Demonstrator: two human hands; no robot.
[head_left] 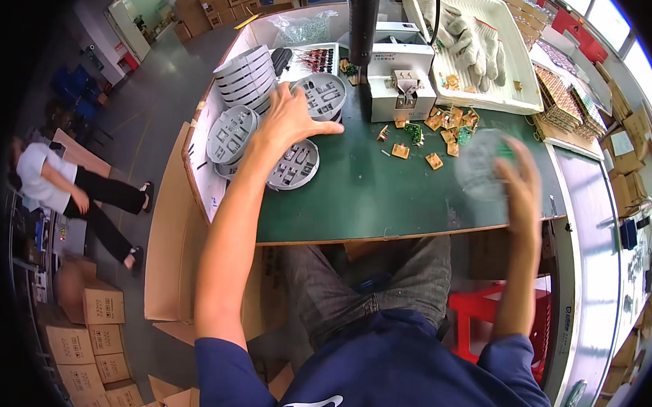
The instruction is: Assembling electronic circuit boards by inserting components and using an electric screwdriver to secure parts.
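My left hand (291,120) reaches over the stacks of grey round plastic housings, fingers and thumb spread apart. It is nearest to a housing (321,94) at the top of a stack; whether it touches it is unclear. Another round housing (296,165) lies just below the hand, and a further stack of housings (231,133) stands to its left. On the right, my right hand (522,183) grips the edge of a round, pale disc-shaped housing (479,166), smeared by motion, above the green tabletop. Small circuit boards (434,161) lie scattered between my hands.
A grey metal machine (402,83) stands at the back middle, behind a dark vertical post (363,25). White curved parts (245,79) are stacked at the left wall. A cream tray (516,99) with gloves (475,47) fills the back right. A person (75,184) is off to the left.
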